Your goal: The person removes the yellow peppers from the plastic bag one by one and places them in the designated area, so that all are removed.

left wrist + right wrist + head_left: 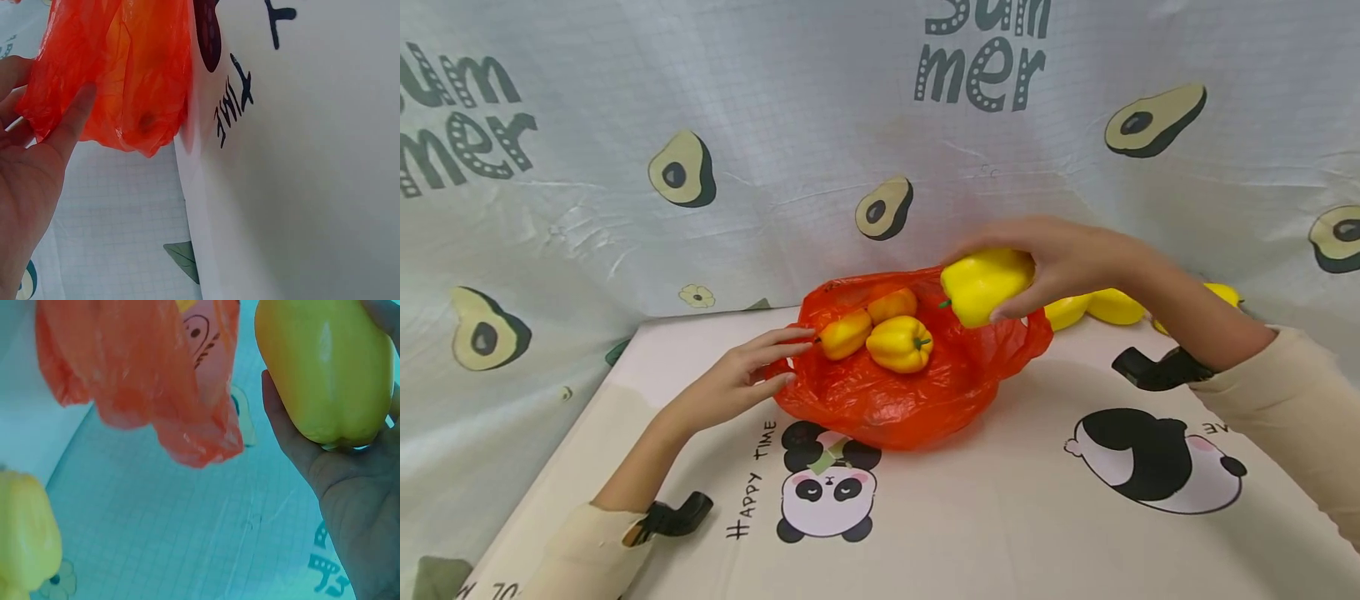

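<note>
A red plastic bag (917,417) lies spread on the table with its mouth facing up. Inside it are three yellow bell peppers (900,344), one of them tinted orange at the back. My left hand (730,387) rests against the bag's left rim, its fingers fairly straight and the thumb apart from them; the left wrist view has bag film (137,75) between thumb and fingers. Over the bag's right side, my right hand (1045,258) grips another yellow bell pepper (985,287), its green stem pointing left. In the right wrist view this held pepper (325,369) fills the palm.
Several more yellow bell peppers (1116,307) lie to the right of the bag, partly behind my right forearm. A cloth printed with avocados (883,208) hangs behind the table. The light tabletop (1000,517) carries panda drawings (829,492).
</note>
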{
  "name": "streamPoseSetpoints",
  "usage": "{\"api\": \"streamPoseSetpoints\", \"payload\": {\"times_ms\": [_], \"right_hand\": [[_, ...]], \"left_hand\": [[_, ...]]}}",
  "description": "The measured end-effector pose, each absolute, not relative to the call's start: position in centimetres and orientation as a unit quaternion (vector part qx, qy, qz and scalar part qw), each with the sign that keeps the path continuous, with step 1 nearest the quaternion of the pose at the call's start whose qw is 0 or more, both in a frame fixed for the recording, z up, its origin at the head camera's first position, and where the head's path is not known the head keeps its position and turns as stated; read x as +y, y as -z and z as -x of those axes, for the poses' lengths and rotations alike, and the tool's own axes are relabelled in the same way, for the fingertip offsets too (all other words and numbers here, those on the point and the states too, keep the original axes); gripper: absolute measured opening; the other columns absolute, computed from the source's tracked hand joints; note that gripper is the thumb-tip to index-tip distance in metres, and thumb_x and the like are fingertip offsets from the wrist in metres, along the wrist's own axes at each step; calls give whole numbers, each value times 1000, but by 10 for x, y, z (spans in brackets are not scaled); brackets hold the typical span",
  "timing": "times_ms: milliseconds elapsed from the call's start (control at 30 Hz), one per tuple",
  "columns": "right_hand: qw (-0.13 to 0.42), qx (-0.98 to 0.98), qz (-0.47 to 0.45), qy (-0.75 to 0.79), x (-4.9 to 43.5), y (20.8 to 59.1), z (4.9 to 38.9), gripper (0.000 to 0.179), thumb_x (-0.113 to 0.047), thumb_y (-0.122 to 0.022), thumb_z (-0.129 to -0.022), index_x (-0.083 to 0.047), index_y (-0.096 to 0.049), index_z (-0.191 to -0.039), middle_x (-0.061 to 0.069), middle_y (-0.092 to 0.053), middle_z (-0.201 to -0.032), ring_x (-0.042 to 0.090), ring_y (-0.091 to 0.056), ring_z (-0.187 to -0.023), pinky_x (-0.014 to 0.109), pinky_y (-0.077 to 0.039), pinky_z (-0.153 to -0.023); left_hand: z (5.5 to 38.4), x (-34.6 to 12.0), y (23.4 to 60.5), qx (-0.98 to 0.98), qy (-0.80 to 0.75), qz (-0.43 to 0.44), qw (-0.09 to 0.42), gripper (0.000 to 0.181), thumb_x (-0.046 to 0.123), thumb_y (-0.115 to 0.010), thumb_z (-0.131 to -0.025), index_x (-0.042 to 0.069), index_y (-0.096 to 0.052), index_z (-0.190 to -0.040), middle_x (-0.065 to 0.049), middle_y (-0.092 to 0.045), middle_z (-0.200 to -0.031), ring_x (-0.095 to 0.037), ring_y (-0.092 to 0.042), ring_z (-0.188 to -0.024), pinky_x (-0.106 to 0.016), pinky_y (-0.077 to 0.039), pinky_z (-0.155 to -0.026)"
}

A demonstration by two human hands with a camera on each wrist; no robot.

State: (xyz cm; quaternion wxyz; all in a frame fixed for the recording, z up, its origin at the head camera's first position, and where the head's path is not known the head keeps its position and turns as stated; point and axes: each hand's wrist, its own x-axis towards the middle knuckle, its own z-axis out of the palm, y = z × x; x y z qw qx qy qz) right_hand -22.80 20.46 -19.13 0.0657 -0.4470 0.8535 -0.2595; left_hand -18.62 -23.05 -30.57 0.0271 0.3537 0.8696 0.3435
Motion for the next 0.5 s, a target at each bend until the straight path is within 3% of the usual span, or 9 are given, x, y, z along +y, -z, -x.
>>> {"api": "streamPoseSetpoints", "payload": {"times_ms": [500], "right_hand": [[15, 868, 434, 241, 249, 187, 204, 69, -17, -87, -81, -29, -58, -142, -15, -60, -126, 12, -57, -99, 27, -55, -79]], "left_hand": [[186, -231, 304, 877, -333, -345, 26, 46, 12, -65, -100, 9, -56, -145, -6, -47, -155, -32, -42, -143, -20, -49, -98]]}}
